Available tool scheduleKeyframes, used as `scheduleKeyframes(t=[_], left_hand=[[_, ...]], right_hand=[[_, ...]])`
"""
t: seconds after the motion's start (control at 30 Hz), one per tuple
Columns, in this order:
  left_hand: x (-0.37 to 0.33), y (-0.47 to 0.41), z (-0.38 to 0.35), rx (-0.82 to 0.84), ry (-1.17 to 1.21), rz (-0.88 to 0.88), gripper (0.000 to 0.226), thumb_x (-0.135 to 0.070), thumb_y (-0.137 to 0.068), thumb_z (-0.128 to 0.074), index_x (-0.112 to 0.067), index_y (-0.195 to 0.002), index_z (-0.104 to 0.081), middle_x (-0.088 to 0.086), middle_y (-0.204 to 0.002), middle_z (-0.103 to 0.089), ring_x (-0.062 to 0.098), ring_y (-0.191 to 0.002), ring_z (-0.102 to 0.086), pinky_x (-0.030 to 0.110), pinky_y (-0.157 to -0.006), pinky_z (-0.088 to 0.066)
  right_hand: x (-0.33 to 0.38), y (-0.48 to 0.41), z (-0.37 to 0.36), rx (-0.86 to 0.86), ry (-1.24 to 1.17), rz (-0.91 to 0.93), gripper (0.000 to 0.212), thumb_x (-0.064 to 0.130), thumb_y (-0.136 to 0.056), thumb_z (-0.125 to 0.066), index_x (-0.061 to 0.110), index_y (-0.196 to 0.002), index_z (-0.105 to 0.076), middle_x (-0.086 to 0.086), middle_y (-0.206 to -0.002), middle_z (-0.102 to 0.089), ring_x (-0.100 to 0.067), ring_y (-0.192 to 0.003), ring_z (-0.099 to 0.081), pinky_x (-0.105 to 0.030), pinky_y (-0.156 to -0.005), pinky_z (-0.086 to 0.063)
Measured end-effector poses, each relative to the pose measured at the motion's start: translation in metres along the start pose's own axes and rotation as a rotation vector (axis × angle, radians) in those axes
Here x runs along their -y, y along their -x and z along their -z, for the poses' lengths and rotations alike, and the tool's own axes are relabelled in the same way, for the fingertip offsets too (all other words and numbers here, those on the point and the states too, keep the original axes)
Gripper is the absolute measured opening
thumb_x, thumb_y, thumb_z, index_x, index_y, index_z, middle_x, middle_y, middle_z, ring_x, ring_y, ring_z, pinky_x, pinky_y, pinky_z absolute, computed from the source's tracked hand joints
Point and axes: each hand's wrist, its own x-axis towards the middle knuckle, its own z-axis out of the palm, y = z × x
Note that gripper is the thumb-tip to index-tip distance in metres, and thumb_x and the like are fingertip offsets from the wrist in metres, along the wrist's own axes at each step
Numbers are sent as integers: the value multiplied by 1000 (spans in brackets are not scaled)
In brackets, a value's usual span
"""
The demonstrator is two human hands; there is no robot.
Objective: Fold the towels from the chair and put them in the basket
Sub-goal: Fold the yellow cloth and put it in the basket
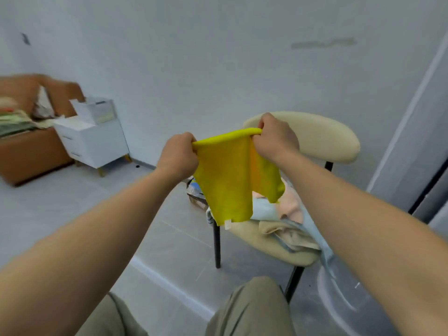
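The yellow towel (pixel 230 175) hangs above the chair (pixel 315 139), its top edge pinched by the left hand (pixel 178 155) and the right hand (pixel 275 139), held apart. Several towels (pixel 286 214) remain on the chair seat; I see no basket, so most work seems left.

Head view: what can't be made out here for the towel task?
Basket: not identifiable; a pale blurred shape, lower right, is crossed by the right forearm.
Towel pile on the chair: partly behind the yellow towel; count unclear.
Left hand, right hand: fingertips hidden, curled away from the camera.
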Motion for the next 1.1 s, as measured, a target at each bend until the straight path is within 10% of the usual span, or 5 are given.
scheduleKeyframes(t=[0.37, 0.63, 0.83, 1.0, 1.1], left_hand=[[118, 88, -8, 131, -30, 182, 24, -43, -89, -55, -23, -76, -57, 2, -71, -65, 23, -70, -63, 33, -57, -46], [156, 112, -47, 185, 821, 627, 14, -8, -100, -50, -10, -88, -58, 20, -94, -65, 36, -84, -70, 49, -83, -60], [173, 94, -65, 99, 986, 761, 32, -5, -57, -63, 2, -88, -61, 20, -86, -65, 30, -82, -62, 56, -90, -54], [166, 78, -70, 99, 1057, 735, 22, -15, -73, -65, 3, -83, -69, 6, -70, -71, 25, -72, -61, 42, -78, -51], [166, 76, -76, 71, 1017, 711, 41, -26, -78, -80, -15, -52, -51, 2, -51, -44, 19, -57, -45, 33, -62, -42]], right_hand=[[52, 70, -83, 240, -305, -86, 20, 11, -85, -52, 22, -70, -42, 1, -74, -47, -23, -75, -46, -31, -54, -29], [52, 109, -168, 406, -496, -216, 14, 8, -84, -54, 20, -91, -56, -2, -81, -57, -18, -75, -52, -30, -62, -39], [23, 147, -229, 841, -379, -105, 17, 29, -81, -70, 22, -95, -64, -4, -90, -69, -20, -81, -65, -38, -70, -55], [26, 152, -253, 1386, -405, -59, 44, 32, -84, -77, 32, -126, -61, 3, -109, -74, -17, -99, -71, -34, -82, -59], [20, 151, -267, 1348, -487, -133, 41, 16, -87, -71, 28, -124, -63, 3, -106, -75, -15, -94, -72, -32, -81, -59]])
